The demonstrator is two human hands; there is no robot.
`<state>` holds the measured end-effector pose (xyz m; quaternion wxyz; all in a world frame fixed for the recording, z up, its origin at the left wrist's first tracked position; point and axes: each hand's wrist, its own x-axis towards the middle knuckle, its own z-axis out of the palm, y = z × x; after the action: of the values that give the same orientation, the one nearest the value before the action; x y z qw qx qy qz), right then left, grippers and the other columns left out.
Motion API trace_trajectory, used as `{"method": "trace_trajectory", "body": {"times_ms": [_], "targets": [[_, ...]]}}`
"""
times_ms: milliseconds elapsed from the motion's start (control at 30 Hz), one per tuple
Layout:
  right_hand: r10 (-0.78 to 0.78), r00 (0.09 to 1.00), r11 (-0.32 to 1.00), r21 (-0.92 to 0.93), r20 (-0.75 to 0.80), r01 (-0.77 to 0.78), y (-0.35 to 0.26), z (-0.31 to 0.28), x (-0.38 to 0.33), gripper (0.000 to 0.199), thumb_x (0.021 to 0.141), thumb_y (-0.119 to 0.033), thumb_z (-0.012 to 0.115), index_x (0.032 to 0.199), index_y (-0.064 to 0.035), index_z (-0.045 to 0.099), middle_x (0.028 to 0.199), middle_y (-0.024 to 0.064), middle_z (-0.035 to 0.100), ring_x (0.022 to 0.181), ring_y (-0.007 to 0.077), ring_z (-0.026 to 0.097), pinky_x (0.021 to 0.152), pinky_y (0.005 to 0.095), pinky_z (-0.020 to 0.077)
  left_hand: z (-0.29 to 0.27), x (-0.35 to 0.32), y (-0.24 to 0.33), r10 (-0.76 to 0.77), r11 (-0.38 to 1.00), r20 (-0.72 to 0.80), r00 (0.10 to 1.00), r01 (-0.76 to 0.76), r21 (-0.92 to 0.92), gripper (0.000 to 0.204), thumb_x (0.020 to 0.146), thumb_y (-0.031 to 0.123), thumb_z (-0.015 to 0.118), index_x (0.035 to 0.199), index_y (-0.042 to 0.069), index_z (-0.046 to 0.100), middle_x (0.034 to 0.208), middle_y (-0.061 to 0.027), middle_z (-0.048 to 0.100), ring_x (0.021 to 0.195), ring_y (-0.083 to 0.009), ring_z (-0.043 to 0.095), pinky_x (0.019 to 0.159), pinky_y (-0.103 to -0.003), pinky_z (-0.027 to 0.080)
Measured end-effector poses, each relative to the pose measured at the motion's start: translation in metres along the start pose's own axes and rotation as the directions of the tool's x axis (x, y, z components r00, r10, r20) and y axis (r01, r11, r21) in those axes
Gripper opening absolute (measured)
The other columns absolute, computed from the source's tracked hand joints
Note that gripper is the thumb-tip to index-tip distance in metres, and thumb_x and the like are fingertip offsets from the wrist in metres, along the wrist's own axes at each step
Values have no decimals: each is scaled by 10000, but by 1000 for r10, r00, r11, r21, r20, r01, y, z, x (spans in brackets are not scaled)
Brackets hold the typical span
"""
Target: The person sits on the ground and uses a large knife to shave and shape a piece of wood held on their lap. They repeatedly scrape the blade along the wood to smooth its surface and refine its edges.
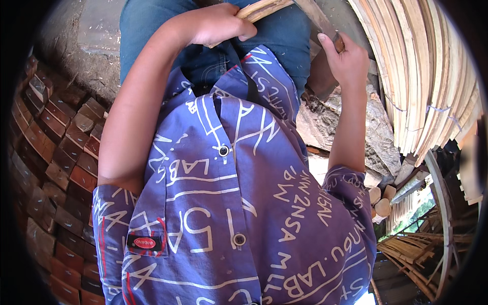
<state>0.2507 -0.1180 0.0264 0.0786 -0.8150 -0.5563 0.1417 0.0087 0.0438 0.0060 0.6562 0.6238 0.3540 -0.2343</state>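
Note:
My left hand (pixel 218 25) is closed around a pale strip of wood (pixel 264 8) that lies across above my thighs and leaves the view at the top edge. The fingers of my right hand (pixel 348 60) wrap round the brown handle of a knife (pixel 314 15). Its flat, greyish blade slants up and to the left from that hand, meeting or crossing the wood strip near the top edge. The blade's tip is cut off by the frame, so I cannot tell whether it is cutting into the wood.
Stacked reddish-brown wood blocks (pixel 66 173) fill the left side. Long pale curved wood strips (pixel 406 66), tied in bundles, stand close to my right arm. Below them are a rough grey-brown slab (pixel 363 132) and several round wood ends (pixel 381 203). More thin sticks (pixel 412 254) lie at lower right.

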Motion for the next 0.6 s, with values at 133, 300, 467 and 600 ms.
{"method": "trace_trajectory", "body": {"times_ms": [133,300,467,600], "targets": [[133,985,990,39,110,-138,-47,2,12,622,761,-653,654,725,-33,621,590,144,584,582,343,593,548,390,466,13,6,5,39,999,-104,994,-37,27,351,758,285,565,938,-15,598,677,-32,523,546,-121,481,489,-291,380],[-104,991,970,-230,-80,83,-21,7,17,654,693,-736,646,604,-90,583,473,94,547,474,285,601,416,378,449,-1,0,-3,35,994,-27,999,-32,104,429,754,301,587,1013,-40,613,747,-64,594,645,-174,558,581,-306,436],[15,1000,956,-294,-24,-21,10,-6,2,593,744,-657,666,781,-66,683,564,122,592,551,325,610,504,386,470,-1,6,-2,11,999,29,1000,-13,46,411,747,301,596,980,-37,610,731,-54,588,618,-165,551,552,-305,417],[131,991,963,-236,6,-126,38,-13,-8,596,780,-642,643,764,-47,671,583,133,593,572,326,607,547,374,474,6,-7,16,-39,998,-29,999,41,39,341,746,300,593,905,-1,608,666,-12,521,510,-119,449,451,-293,341]]}}
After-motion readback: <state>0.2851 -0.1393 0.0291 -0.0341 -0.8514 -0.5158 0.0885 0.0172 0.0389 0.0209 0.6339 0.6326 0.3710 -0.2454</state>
